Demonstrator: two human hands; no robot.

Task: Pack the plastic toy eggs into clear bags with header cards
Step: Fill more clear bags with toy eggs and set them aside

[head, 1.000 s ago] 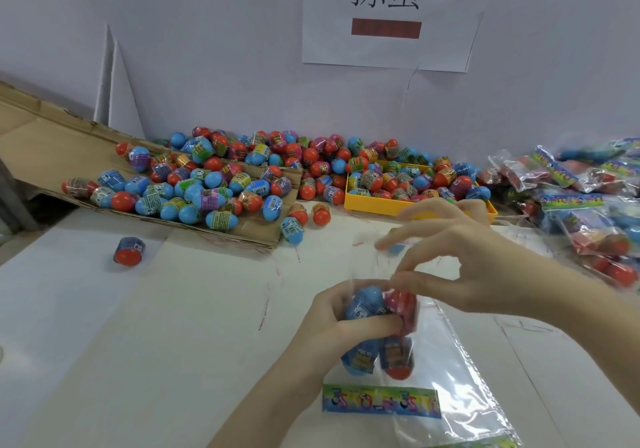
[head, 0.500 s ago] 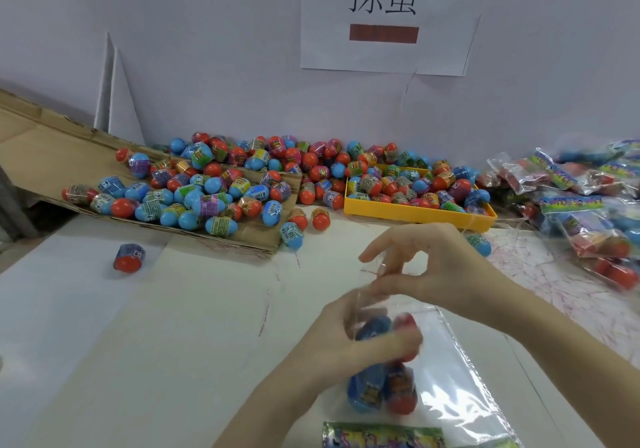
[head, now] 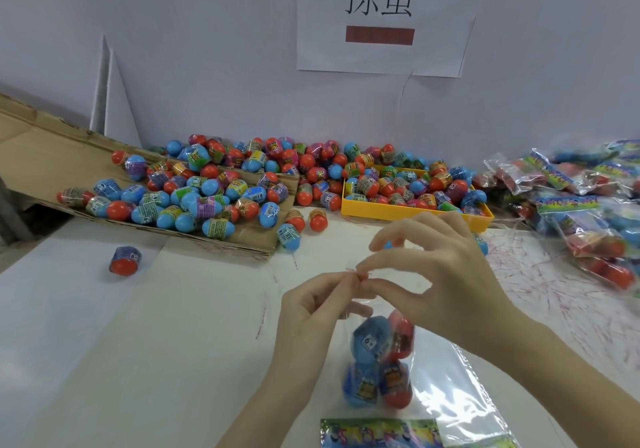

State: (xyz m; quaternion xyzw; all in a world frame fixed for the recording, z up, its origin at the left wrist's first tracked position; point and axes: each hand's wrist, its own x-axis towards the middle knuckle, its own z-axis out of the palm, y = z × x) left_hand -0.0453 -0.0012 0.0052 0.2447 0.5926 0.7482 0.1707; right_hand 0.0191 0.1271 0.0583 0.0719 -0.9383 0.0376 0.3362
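Near the tabletop's (head: 145,361) front edge: clear bag (head: 446,388) holding four eggs (head: 379,361), header card (head: 381,433) nearest, long axis running away toward the mouth. Left hand (head: 311,312) and right hand (head: 440,274) both pinching the mouth. Best pinched evenly, eggs settled toward the card. Beyond, loose eggs (head: 207,194) along the far edge.

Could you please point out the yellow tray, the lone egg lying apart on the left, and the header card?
yellow tray (head: 398,212): head view, its front wall.
lone egg (head: 124,260): head view, its middle.
header card (head: 377,433): head view, its printed face.
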